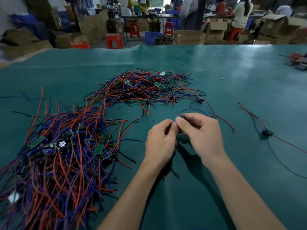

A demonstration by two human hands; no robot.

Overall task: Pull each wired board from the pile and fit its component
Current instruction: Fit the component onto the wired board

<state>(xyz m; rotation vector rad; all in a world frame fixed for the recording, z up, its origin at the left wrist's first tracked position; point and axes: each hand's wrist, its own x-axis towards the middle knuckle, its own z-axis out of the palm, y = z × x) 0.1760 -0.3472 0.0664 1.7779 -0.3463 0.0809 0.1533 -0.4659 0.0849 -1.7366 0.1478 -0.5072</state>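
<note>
- Left hand (160,141) and right hand (199,130) meet fingertip to fingertip, both pinching one small wired board (181,117), mostly hidden
- Pile (69,146) lies left, nearer the left hand

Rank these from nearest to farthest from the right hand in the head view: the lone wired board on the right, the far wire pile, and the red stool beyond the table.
From the right hand:
1. Lone wired board, to its right on the mat.
2. Far wire pile, ahead and to the left.
3. Red stool, on the floor past the table's far edge.
</note>
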